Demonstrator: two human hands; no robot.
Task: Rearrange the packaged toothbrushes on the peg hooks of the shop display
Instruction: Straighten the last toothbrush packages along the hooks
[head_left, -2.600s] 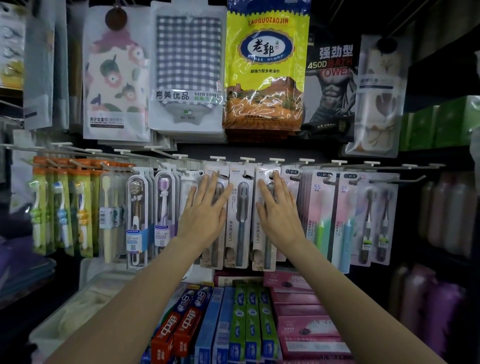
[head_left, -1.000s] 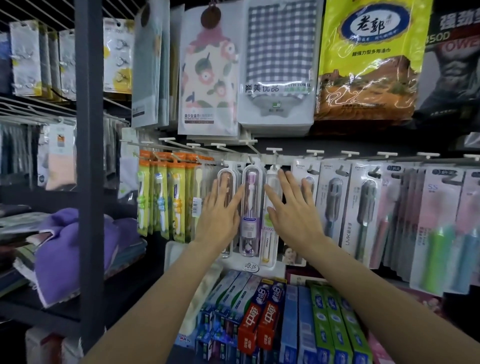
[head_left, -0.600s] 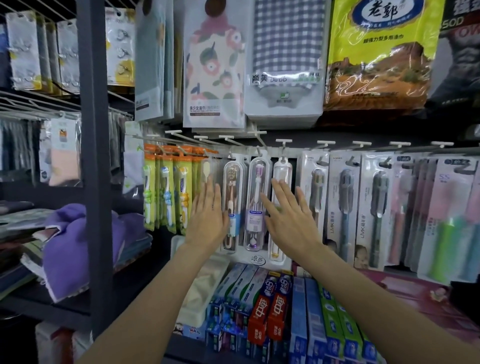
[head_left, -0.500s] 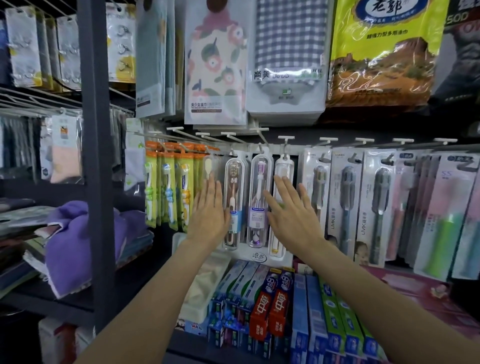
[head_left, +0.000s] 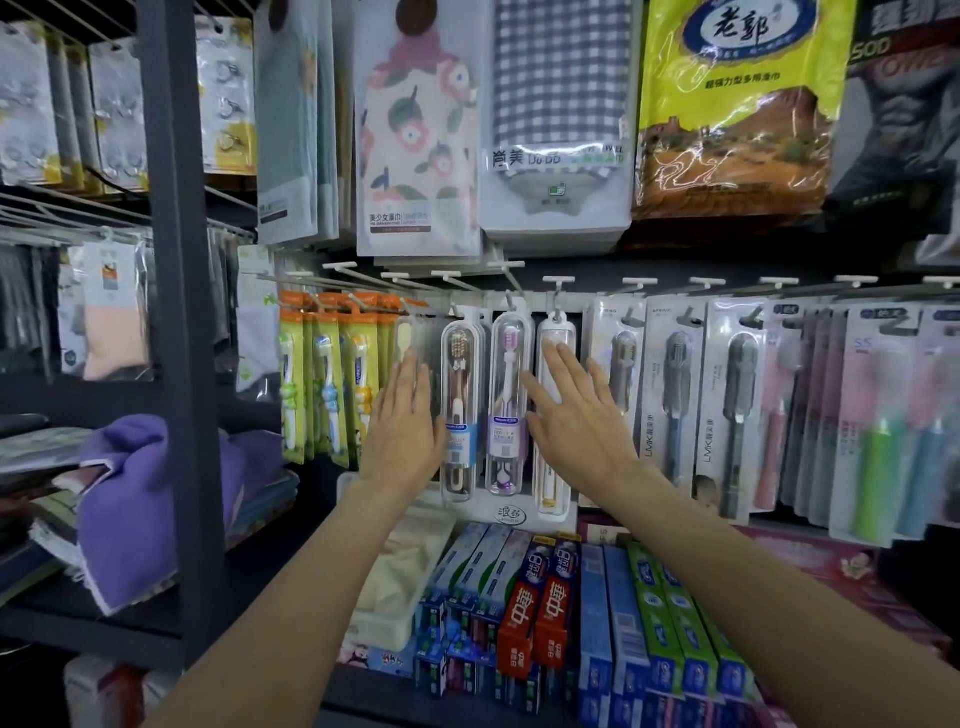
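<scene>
A: Where are the toothbrushes?
B: On the hooks (head_left: 558, 283). The brown pack (head_left: 458, 410) and purple pack (head_left: 506, 410) hang between the two sets of fingers.
A: The hands?
B: Left hand (head_left: 405, 431) flat, fingers straight and together, beside the brown pack. Right hand (head_left: 576, 421) flat, fingers spread over the white pack (head_left: 551, 483).
A: Below?
B: Toothpaste boxes (head_left: 550, 608).

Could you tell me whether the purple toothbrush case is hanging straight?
Yes: the purple toothbrush case hangs upright from its peg hook, between the two hands.
</scene>
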